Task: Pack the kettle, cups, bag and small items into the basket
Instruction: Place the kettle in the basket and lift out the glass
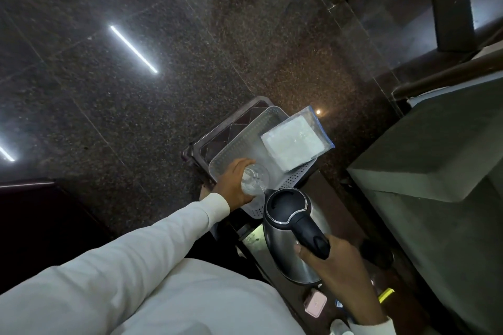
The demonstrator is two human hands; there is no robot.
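A steel kettle (288, 242) with a black lid and handle is tilted, its handle gripped by my right hand (333, 266). Its spout points at a clear glass cup (254, 179), which my left hand (234, 185) holds over the near end of a white perforated basket (236, 147). A thin stream of water appears to run from the spout into the cup. A clear zip bag (295, 141) with white contents lies across the basket's far right rim. The basket rests on a dark wooden stand (217, 133).
A small pink case (315, 303) and a yellow-marked item (385, 295) lie on the dark counter near my right arm. A black round base (377, 254) sits right of the kettle. A grey slab (435, 160) rises at right. Dark granite floor lies left.
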